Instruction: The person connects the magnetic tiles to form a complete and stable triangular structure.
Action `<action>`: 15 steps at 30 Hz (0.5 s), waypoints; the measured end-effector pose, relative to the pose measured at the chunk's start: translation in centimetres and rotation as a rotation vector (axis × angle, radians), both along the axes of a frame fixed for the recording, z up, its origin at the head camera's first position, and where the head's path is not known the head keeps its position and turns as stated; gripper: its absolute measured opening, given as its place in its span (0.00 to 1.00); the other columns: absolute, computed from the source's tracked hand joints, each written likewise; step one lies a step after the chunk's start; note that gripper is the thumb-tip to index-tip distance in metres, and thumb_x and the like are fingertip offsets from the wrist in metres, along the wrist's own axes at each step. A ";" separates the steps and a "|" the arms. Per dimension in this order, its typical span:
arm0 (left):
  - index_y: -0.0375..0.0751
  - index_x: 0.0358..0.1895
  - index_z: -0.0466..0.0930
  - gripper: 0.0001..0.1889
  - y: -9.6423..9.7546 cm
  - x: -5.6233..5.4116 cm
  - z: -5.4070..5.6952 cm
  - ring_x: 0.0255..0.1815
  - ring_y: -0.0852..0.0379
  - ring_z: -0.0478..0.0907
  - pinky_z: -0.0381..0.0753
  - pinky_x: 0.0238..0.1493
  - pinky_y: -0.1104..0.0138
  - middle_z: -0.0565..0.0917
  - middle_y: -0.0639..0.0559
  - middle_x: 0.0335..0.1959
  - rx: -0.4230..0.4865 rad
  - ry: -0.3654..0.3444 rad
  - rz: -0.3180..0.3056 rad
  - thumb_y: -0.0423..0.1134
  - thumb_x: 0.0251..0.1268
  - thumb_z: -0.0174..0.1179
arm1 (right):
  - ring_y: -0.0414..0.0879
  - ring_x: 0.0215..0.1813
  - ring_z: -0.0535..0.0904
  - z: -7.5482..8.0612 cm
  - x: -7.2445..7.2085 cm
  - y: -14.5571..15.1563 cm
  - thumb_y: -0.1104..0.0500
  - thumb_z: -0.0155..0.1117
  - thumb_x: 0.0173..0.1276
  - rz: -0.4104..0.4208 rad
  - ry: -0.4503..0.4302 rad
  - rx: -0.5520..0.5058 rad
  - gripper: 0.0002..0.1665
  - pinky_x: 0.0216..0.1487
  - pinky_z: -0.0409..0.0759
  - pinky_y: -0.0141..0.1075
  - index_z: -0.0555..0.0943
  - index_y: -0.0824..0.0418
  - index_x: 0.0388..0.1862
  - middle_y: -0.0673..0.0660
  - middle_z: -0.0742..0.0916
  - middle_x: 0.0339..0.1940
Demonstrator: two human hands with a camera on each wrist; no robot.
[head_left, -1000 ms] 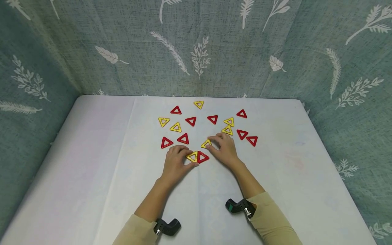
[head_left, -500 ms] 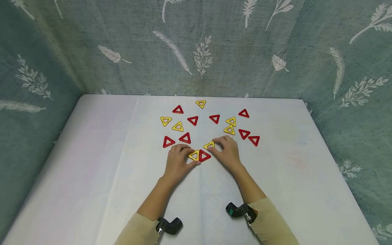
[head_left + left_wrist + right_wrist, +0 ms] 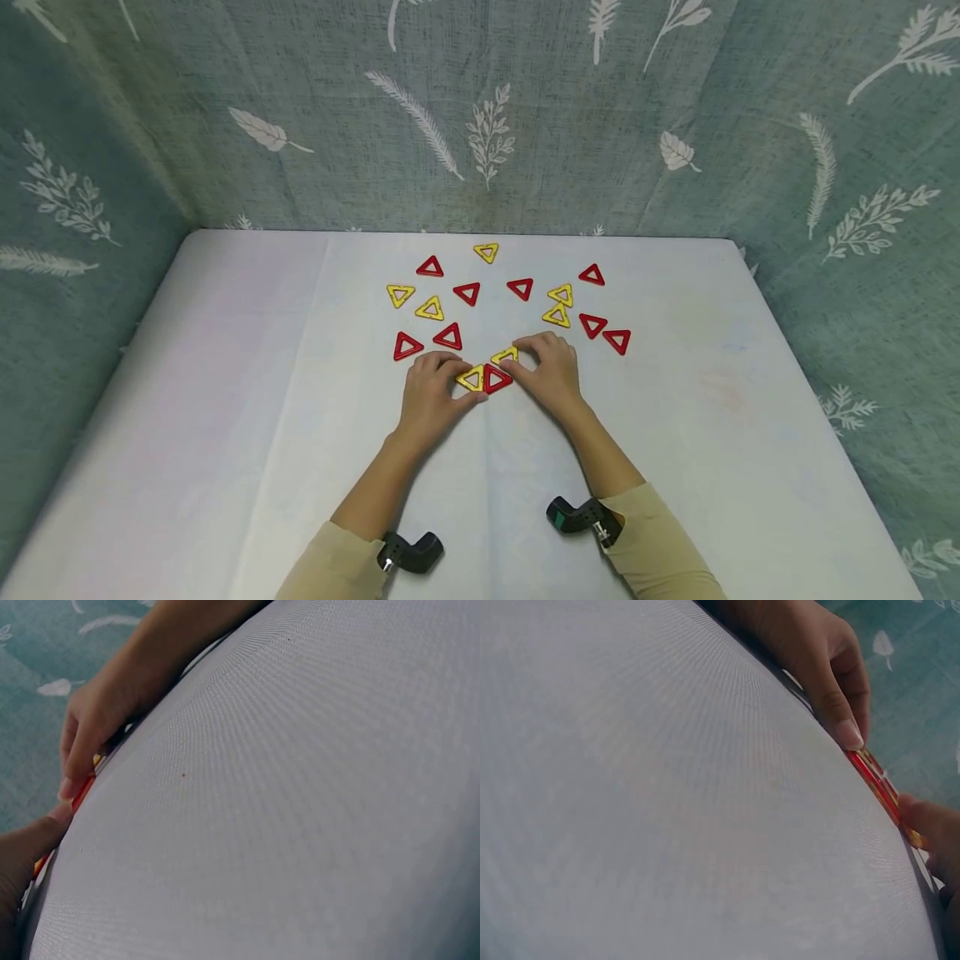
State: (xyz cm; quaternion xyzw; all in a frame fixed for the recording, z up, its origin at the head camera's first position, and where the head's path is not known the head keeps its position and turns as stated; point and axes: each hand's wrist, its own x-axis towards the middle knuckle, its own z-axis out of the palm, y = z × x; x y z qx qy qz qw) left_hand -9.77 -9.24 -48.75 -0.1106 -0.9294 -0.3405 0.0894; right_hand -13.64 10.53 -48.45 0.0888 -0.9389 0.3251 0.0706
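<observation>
In the head view, my left hand [image 3: 433, 393] grips a yellow triangle frame [image 3: 481, 377] between thumb and fingers, flat on the white table. A red triangle frame [image 3: 487, 381] lies edge to edge with it on the right. My right hand [image 3: 551, 373] pinches a second yellow triangle [image 3: 503, 352], set right at the red one's upper edge. In the left wrist view my left thumb [image 3: 46, 831] is at the edge of the red triangle [image 3: 81, 795]. From the right wrist, both hands' fingertips show at the red and yellow pieces, seen almost edge-on.
Several loose red and yellow triangles lie farther back on the table [image 3: 712, 433], among them a red one [image 3: 449, 345] close to the left hand and a yellow one [image 3: 557, 322] just beyond the right. A leaf-patterned green cloth [image 3: 337, 167] stands behind.
My right hand has slid its yellow triangle toward me, closing the gap to the red triangle's upper edge. The left hand keeps its grip in the same place.
</observation>
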 end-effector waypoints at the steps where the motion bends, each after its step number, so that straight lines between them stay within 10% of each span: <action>1: 0.45 0.46 0.83 0.23 0.0 0.0 0.0 0.55 0.51 0.67 0.64 0.59 0.55 0.75 0.50 0.48 0.001 0.000 0.000 0.48 0.45 0.74 | 0.50 0.49 0.74 0.0 0.0 0.0 0.45 0.71 0.56 -0.001 -0.002 -0.003 0.23 0.52 0.67 0.46 0.83 0.55 0.48 0.56 0.81 0.46; 15: 0.48 0.51 0.83 0.23 0.0 -0.1 -0.1 0.57 0.50 0.67 0.63 0.60 0.53 0.74 0.50 0.50 -0.030 0.016 -0.025 0.49 0.48 0.72 | 0.51 0.48 0.74 0.1 0.1 0.0 0.47 0.71 0.56 0.013 0.015 -0.003 0.21 0.50 0.67 0.45 0.83 0.56 0.45 0.55 0.82 0.44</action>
